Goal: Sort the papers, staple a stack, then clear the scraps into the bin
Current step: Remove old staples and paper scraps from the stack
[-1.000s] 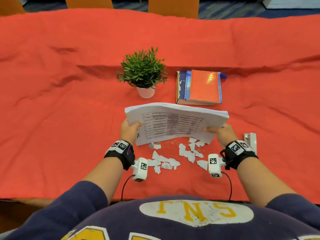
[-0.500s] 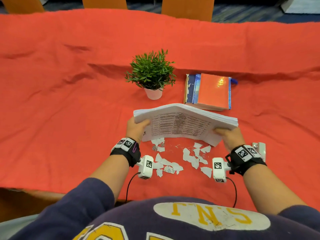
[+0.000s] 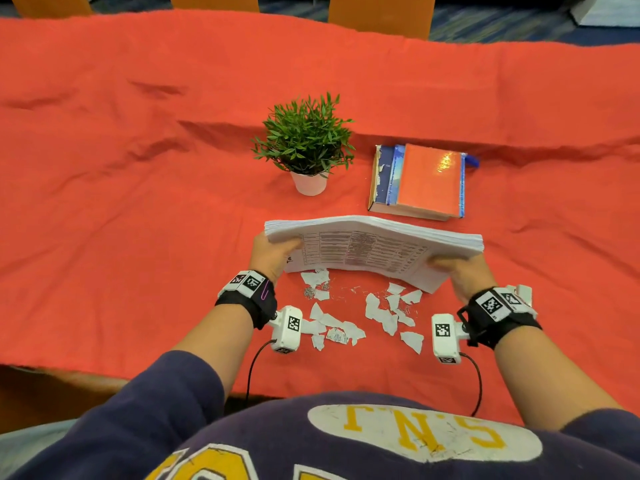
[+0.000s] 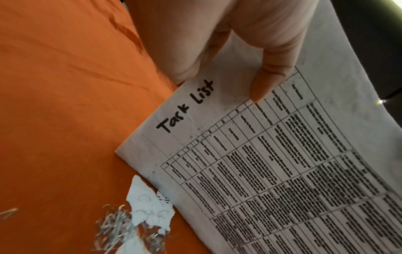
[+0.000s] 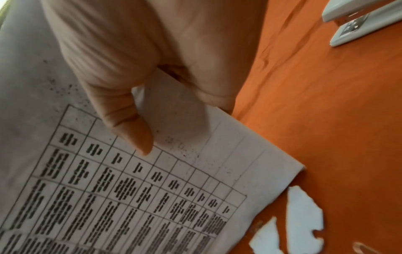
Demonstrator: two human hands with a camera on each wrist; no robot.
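Note:
A thick stack of printed papers [image 3: 367,249] stands on its lower edge on the red tablecloth, tilted toward me, its front sheet headed "Task List" [image 4: 185,110]. My left hand [image 3: 272,252] grips its left end, thumb [image 4: 269,75] on the front sheet. My right hand [image 3: 460,271] grips the right end, thumb [image 5: 130,127] pressing the printed table [image 5: 130,197]. Torn white scraps [image 3: 349,317] and loose staples [image 3: 310,292] lie on the cloth just below the stack. A white stapler [image 5: 365,22] sits to the right of my right wrist [image 3: 523,293].
A potted green plant [image 3: 306,143] stands behind the stack, with a pile of books [image 3: 420,181] topped by a red cover to its right. Orange chair backs [image 3: 379,12] line the far table edge. The red cloth [image 3: 138,202] is wrinkled at left. No bin is in view.
Both hands keep their grip on the stack. Its top edge has tipped slightly lower and toward me, and the head view has shifted a little.

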